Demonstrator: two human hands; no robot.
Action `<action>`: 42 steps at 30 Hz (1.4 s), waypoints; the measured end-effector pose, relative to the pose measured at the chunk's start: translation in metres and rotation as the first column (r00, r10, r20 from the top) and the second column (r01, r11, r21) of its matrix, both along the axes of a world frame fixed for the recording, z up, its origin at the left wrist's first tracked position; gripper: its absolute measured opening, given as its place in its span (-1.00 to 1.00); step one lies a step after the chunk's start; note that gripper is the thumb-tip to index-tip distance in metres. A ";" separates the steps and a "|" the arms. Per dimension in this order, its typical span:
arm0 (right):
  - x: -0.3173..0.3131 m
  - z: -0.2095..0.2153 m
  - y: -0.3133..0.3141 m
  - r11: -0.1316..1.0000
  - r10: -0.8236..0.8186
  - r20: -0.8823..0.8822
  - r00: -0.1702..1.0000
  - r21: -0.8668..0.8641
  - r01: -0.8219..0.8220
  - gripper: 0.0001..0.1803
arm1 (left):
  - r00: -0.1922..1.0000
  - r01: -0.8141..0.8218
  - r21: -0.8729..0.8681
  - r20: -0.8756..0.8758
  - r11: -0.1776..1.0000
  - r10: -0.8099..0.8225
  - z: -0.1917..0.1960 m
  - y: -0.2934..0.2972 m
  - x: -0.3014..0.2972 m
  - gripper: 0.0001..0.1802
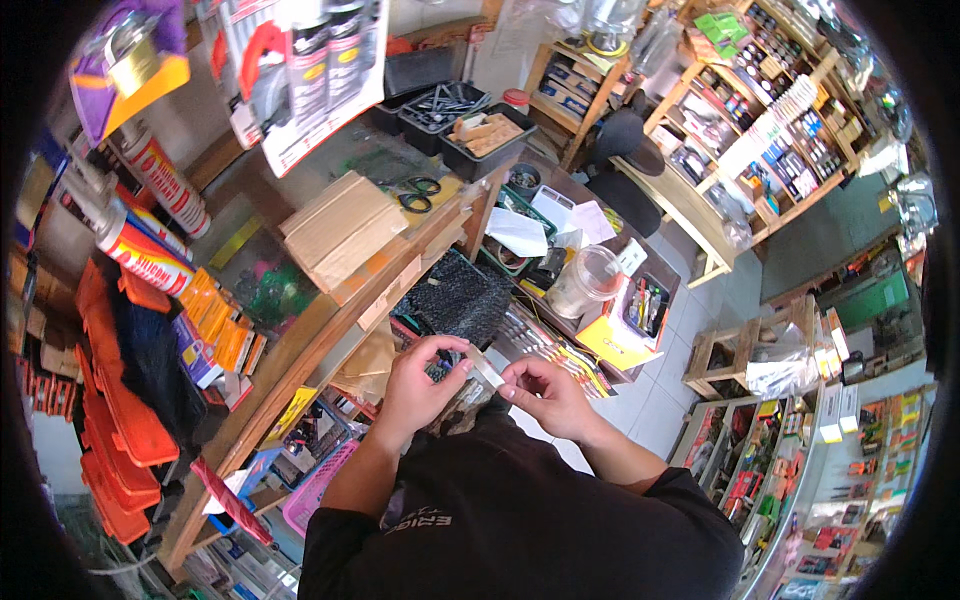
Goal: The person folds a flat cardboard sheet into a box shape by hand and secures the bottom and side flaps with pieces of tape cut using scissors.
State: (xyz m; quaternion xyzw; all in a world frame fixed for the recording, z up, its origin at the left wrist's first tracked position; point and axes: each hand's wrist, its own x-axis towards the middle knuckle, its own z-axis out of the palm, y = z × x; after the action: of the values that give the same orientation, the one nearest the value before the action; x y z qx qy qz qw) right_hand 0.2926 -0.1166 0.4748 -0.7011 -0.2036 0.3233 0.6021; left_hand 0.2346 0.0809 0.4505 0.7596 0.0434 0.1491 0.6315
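Observation:
Between both hands, in front of my chest, is a short, pale, shiny strip (487, 370) that looks like a bit of clear tape or plastic. My left hand (424, 388) pinches its upper left end between thumb and index finger. At its lower right end, the thumb and fingertips of my right hand (552, 396) are closed on it. The strip slants down from left to right. Just beyond my hands lies a black bubble-wrap-like bundle (455, 298). A sheet of brown paper (366, 362) hangs close to my left hand.
On the wooden counter (345, 325) at left lie a brown cardboard box (345, 232) and black-handled scissors (418, 195). Black bins (484, 140) stand behind. Ahead on a lower table are a clear plastic tub (585, 280) and papers. Orange cases (118, 420) hang at far left; stocked shelves stand at right.

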 end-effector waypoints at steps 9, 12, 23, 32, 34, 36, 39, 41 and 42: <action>0.002 -0.008 -0.019 0.996 -0.080 0.110 0.991 -0.029 0.083 -0.83 | 0.982 0.164 -0.044 -0.084 0.986 -0.167 0.001 -0.008 0.026 -0.85; -0.002 -0.003 -0.024 0.994 -0.052 0.076 0.996 -0.096 0.059 -0.85 | 0.971 0.219 -0.031 -0.086 0.975 -0.221 -0.008 -0.007 0.028 -0.86; -0.020 -0.015 -0.027 0.996 -0.022 0.023 1.000 -0.084 0.024 -0.83 | 0.949 0.291 0.125 -0.165 0.949 -0.269 -0.010 -0.003 0.007 -0.85; -0.032 -0.019 -0.006 0.988 0.140 -0.058 0.988 -0.064 -0.144 -0.85 | 0.961 0.176 0.163 -0.243 0.971 -0.133 -0.025 0.005 -0.035 -0.86; -0.036 -0.022 0.002 0.981 0.177 -0.089 0.980 -0.057 -0.183 -0.86 | 0.964 0.140 0.156 -0.249 0.978 -0.098 -0.029 0.008 -0.046 -0.87; -0.040 -0.024 0.009 0.973 0.217 -0.100 0.971 -0.063 -0.223 -0.87 | 0.967 0.108 0.162 -0.245 0.981 -0.066 -0.024 0.012 -0.055 -0.89; -0.042 -0.034 0.018 0.948 0.314 -0.152 0.937 0.002 -0.318 -0.86 | 0.973 -0.027 0.163 -0.223 0.986 0.063 -0.031 0.015 -0.067 -0.91; -0.046 -0.037 0.021 0.927 0.374 -0.113 0.920 0.020 -0.374 -0.87 | 0.981 -0.125 0.189 -0.125 0.974 0.150 -0.036 0.020 -0.074 -0.90; -0.047 -0.038 0.023 0.917 0.400 -0.096 0.912 0.029 -0.399 -0.87 | 0.979 -0.171 0.200 -0.077 0.965 0.189 -0.035 0.024 -0.077 -0.90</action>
State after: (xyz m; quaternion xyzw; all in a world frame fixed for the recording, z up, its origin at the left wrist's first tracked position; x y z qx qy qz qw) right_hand 0.2457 -0.0938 0.4371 -0.6250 -0.3136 0.4730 0.5361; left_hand 0.1573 0.1045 0.4153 0.8162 0.1278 0.1730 0.5363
